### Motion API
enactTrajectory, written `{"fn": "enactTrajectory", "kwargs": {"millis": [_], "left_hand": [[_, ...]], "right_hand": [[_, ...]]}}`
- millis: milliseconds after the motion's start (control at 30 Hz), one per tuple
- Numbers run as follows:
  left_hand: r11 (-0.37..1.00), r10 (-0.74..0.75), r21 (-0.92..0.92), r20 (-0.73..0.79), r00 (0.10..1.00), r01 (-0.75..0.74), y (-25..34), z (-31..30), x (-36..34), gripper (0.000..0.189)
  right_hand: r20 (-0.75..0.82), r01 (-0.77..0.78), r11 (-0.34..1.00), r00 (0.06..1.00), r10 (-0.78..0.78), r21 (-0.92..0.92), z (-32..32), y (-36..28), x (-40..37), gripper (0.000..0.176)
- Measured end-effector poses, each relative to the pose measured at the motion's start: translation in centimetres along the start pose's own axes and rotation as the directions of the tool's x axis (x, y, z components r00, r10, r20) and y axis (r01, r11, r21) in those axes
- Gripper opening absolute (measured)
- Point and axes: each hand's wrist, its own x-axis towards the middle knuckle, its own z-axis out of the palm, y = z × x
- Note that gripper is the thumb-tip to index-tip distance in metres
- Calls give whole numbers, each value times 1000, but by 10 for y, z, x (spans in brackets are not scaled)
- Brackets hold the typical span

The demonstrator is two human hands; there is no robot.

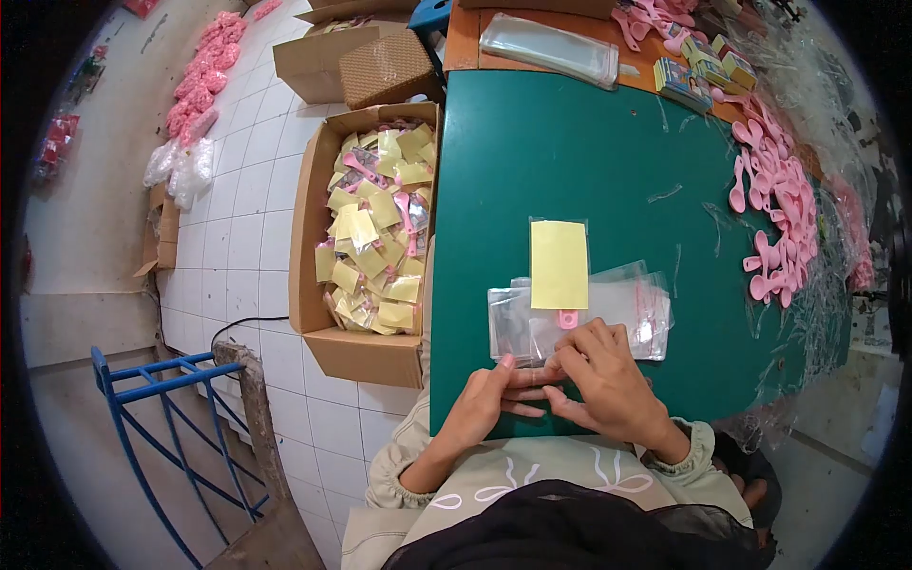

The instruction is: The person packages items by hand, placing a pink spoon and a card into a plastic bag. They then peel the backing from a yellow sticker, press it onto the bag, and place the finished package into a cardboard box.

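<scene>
Across the middle of the view spreads a green worktop (551,161), with an orange-brown board (463,47) along its far edge. Beside its left edge is an open cardboard box (366,359), filled with clear packets (366,256) that hold pale yellow cards, pink spoons showing among them. Farther left, on the white tiled side, stands a blue metal frame (152,389). A heap of pink spoons (788,214) lies loosely along the right edge of the worktop, beside crumpled clear plastic that spreads over that edge. Near the middle of the near edge, clear sleeves (513,323) lie flat in an overlapping, slightly fanned layer. On the board past the far edge rests a long stack of clear wrappers (549,47), and toward the far right corner sit a few small printed boxes (682,84). Both hands meet at the near side of the sleeves. The right hand (603,380) is half closed, its fingers curled and bent down; the left hand (484,399) is partly open, thumb raised against the sleeves' near border and fingers reaching beneath the right. Whether either grips a sleeve cannot be told. Just beyond the fingertips, a yellow card (559,266) lies over the sleeves, a pink handle end (567,320) showing below it.
</scene>
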Motion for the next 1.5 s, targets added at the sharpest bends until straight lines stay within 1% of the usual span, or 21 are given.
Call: {"fn": "enactTrajectory", "kwargs": {"millis": [100,200,300,400,500,600,700,800,900,1000,1100,1200,1233,1267,1300,1333,1367,1400,1433,1467,1500], "left_hand": [[1000,0,-3,-28,1000,0,0,1,-2,65],[999,17,38,-42,999,-15,2,2,-4,65],[997,55,56,-16,998,-54,3,4,-5,63],[990,66,130,-43,997,-60,4,8,-9,60],[990,75,124,-25,997,-72,3,7,-9,59],[996,65,57,-50,997,-63,4,7,-3,58],[990,43,142,-111,993,-27,3,6,10,51],[919,197,366,-107,974,-146,-2,7,18,45],[932,240,315,-163,957,-180,-14,13,21,43],[931,164,348,-123,979,-112,-19,6,21,42],[987,158,54,-168,973,-151,-9,13,18,43],[993,104,50,-22,994,-103,-2,3,14,45],[992,107,59,26,994,-108,-1,1,14,45],[995,79,56,34,996,-81,0,0,13,45],[997,52,53,43,998,-55,1,-1,12,44],[998,25,51,52,998,-28,2,-1,12,44],[997,24,78,67,998,-29,3,-1,12,44],[994,22,106,80,997,-31,3,-1,11,43],[990,21,133,95,995,-34,4,-1,11,43],[984,27,172,114,993,-47,3,-1,11,43],[976,40,210,128,991,-66,1,-2,12,43]], "right_hand": [[2,-15,1000,1000,15,6,0,1,2,27],[-7,-52,998,999,53,34,-2,0,3,27],[-26,-52,999,998,53,4,5,3,3,25],[5,-5,996,1000,4,88,7,5,3,22],[3,82,990,997,-83,110,8,7,4,22],[20,151,988,988,-150,-26,7,4,4,20],[54,189,977,981,-185,-99,8,1,3,21],[47,254,960,967,-250,-114,9,1,-1,22],[61,297,951,954,-293,-82,-1,6,-1,22],[70,329,944,942,-327,-13,-6,10,0,19],[154,301,928,928,-338,220,-31,15,-1,18],[186,268,858,907,-379,438,-73,38,-3,14],[123,285,823,913,-390,492,-92,48,-6,14],[57,305,783,916,-396,542,-110,64,-9,14],[-49,361,740,912,-407,568,-128,89,-14,17],[-211,360,669,932,-296,651,-139,112,-23,19],[-245,360,706,933,-265,610,-161,133,-19,15],[-344,27,881,926,156,472,-186,173,-23,7],[-379,-368,813,746,548,451,-211,213,-27,6],[-447,-691,680,703,553,-245,-237,313,-68,9],[-511,-657,88,656,555,-748,-263,411,-108,15]]}}
